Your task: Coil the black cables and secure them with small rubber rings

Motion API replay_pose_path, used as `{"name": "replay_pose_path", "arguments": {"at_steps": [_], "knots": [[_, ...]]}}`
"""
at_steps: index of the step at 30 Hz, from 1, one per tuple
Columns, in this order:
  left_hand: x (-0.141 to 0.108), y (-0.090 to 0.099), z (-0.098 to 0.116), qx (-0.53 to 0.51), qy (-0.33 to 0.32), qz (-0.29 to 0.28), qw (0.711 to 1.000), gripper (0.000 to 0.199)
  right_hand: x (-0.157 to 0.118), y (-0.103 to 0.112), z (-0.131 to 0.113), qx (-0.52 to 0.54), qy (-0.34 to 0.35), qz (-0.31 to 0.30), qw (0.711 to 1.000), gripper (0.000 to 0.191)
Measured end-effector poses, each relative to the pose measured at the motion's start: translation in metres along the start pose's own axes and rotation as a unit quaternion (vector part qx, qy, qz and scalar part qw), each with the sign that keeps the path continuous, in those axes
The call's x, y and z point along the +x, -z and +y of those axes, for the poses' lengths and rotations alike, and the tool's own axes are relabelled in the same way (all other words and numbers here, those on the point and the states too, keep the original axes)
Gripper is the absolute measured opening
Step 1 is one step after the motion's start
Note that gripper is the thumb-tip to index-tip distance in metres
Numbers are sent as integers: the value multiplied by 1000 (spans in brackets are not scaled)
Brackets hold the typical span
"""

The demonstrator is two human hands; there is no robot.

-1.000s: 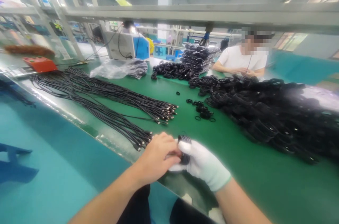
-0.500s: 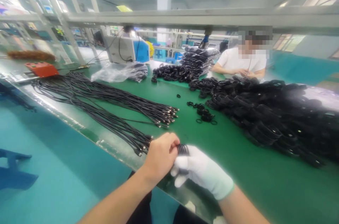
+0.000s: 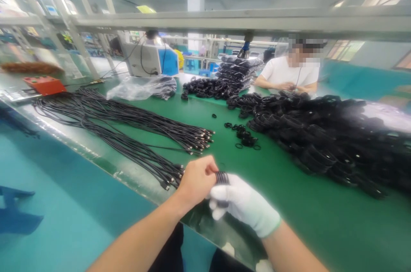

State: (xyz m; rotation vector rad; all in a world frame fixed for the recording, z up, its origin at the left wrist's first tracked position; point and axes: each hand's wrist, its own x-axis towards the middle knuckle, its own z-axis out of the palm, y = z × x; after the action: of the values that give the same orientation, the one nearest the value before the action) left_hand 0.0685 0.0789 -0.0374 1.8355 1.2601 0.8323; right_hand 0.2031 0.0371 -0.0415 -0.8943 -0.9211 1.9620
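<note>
A black cable wound into a small coil (image 3: 222,177) is gripped in my white-gloved right hand (image 3: 245,203), just above the table's front edge. My bare left hand (image 3: 195,181) presses against the coil's left side, thumb and fingers pinched together; its fingertips are partly hidden, and they seem to be on the cable. To the left lie two bundles of straight black cables, a front bundle (image 3: 128,150) and a back bundle (image 3: 150,123), metal plugs pointing right. Small black rings (image 3: 246,139) lie loosely heaped beyond my hands.
A large pile of coiled black cables (image 3: 321,139) covers the green table's (image 3: 289,207) right side. Further back are a clear plastic bag (image 3: 128,89), bagged coils (image 3: 239,70), a grey-and-blue machine (image 3: 144,60) and a red box (image 3: 45,85). A person (image 3: 292,73) sits opposite.
The view has shifted slightly. Both hands stay together at the coil, and the left fingertips have changed position a little against its side.
</note>
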Motion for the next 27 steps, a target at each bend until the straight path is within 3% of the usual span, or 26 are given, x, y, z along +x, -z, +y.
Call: {"name": "replay_pose_path", "arguments": {"at_steps": [2, 4, 6, 8, 12, 16, 18, 21, 24, 27], "knots": [[5, 6, 0, 14, -7, -23, 1000, 11, 1, 3, 1, 16, 8, 7, 1000, 21], [18, 16, 1, 27, -21, -92, 995, 13, 0, 8, -1, 41, 16, 11, 999, 21], [41, 25, 2, 50, -37, -155, 986, 15, -3, 16, -7, 74, 24, 19, 997, 25], [69, 26, 4, 83, -56, -165, 981, 14, -6, 24, -15, 102, 37, 33, 994, 32], [120, -11, 9, 131, -98, -142, 976, 3, -9, 37, -26, 129, 71, 42, 988, 40], [145, -55, 12, 121, -103, -155, 975, 8, -7, 38, -25, 126, 75, 41, 988, 39], [149, -63, 10, 90, -92, -161, 978, 6, -5, 36, -25, 119, 76, 52, 989, 38], [143, -51, 7, 18, -55, -177, 983, 10, -2, 34, -29, 105, 115, 134, 979, 41], [118, -28, 5, -77, 1, -210, 975, 17, 0, 34, -35, 74, 168, 260, 948, 46], [78, -14, 4, -164, 49, -228, 959, 22, 6, 34, -33, 43, 188, 300, 934, 51]]}}
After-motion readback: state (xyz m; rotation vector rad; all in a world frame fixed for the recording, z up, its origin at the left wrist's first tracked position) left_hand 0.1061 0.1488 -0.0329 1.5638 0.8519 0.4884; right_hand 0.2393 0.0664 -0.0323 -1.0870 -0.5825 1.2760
